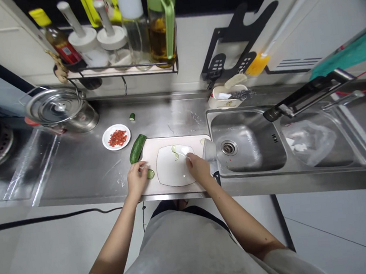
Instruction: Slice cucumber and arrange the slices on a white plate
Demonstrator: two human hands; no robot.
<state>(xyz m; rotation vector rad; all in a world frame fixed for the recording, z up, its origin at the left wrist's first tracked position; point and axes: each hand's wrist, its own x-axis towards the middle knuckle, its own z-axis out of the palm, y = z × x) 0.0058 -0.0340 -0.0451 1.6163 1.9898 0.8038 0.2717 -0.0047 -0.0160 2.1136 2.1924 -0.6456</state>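
My right hand (199, 169) is closed on a white spoon (181, 149), over a white square plate (173, 170). A thin, curved pale-green piece (175, 156) lies on the plate by the spoon. The plate rests on a pale cutting board (204, 185). Over the board's left edge is my left hand (136, 177), fingers curled and pinched together; what they hold is unclear. A cut cucumber piece (150, 174) lies beside its fingertips. The larger cucumber (137, 148) leans across the board's upper left edge. A cleaver (209, 150) lies along the right side.
A small plate (105, 138) of chopped red bits and a cucumber end (131, 116) are behind on the steel counter. A lidded pot (83, 117) stands left. To the right is a double sink (254, 164) with a faucet (309, 94). A condiment rack (124, 71) hangs above.
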